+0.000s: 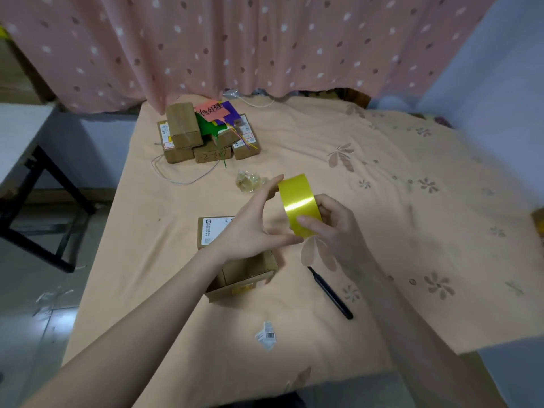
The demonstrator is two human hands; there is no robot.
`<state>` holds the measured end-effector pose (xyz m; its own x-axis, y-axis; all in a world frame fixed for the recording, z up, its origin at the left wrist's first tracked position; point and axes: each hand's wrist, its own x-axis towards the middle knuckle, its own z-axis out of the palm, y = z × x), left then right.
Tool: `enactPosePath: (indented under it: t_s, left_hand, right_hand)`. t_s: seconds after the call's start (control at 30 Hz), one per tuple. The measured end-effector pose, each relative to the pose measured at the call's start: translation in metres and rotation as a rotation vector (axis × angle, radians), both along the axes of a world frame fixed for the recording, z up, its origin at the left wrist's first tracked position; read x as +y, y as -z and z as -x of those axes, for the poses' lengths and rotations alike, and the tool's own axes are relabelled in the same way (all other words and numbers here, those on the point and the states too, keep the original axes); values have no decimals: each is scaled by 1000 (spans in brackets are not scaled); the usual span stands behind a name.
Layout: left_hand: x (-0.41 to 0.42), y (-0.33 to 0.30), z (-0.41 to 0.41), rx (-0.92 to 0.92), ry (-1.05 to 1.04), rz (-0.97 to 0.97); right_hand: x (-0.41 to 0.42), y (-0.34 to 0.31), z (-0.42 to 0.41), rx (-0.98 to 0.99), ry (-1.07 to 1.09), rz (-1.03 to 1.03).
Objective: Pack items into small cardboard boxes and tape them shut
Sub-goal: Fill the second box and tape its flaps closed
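Observation:
A yellow roll of tape (298, 201) is held up above the table between both hands. My right hand (332, 228) grips it from the right, thumb across its face. My left hand (256, 228) touches its left side with spread fingers, the index finger at its top edge and the thumb at its bottom. Directly below my hands sits a small cardboard box (235, 272) with a white label on its far flap; it looks open at the near side, its inside partly hidden by my left wrist.
A pile of small cardboard boxes (182, 136) with coloured paper and a pink sign stands at the back. Crumpled clear tape (250, 179) lies mid-table. A black pen-like tool (331, 293) lies right of the box, a barcode sticker scrap (266, 337) nearer me. The peach cloth (412, 187) covers the table.

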<state>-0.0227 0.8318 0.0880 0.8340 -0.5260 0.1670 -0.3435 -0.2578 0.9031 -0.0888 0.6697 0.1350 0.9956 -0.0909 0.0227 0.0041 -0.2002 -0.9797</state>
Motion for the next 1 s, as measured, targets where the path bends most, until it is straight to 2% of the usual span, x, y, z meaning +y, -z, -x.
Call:
enactPosePath:
  t_s: [0.2, 0.37, 0.57, 0.67, 0.83, 0.9, 1.0]
  left_hand:
    - [10, -39, 13, -94, 2, 89]
    - [18, -66, 22, -66, 55, 91]
    - [27, -80, 28, -19, 93, 106]
    - [30, -87, 31, -140, 43, 87]
    - [30, -104, 41, -643, -103, 121]
    - [27, -108, 46, -710, -145, 145]
    - [24, -112, 49, -652, -197, 186]
  right_hand:
    - [13, -39, 20, -100, -37, -66]
    - [19, -65, 30, -123, -126, -142]
    - [26, -82, 39, -174, -164, -113]
    - [29, -85, 40, -198, -155, -95]
    - [34, -87, 37, -217, -93, -124]
    - [36, -88, 33, -220, -52, -166]
    - [38, -88, 30, -208, -16, -192]
